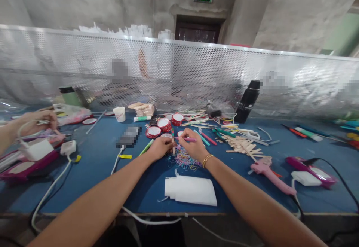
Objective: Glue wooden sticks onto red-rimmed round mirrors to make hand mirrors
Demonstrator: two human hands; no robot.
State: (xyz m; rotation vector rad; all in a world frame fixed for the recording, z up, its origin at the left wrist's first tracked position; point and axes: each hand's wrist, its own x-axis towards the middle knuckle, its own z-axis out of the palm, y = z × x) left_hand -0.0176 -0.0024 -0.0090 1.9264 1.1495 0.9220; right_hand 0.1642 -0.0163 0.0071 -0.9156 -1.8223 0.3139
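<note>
Pinching with closed grip, left hand (160,148) holds a stick (173,136), right hand (196,145) a pen (191,139), white item (193,190) nearer the table edge (154,214).

Craft workshop, glue gun (271,176), concrete wall (117,0)

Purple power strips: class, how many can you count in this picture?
2: the left strip lies at the picture's far left; the right strip lies right of the pink glue gun. Others may be hidden.
</note>
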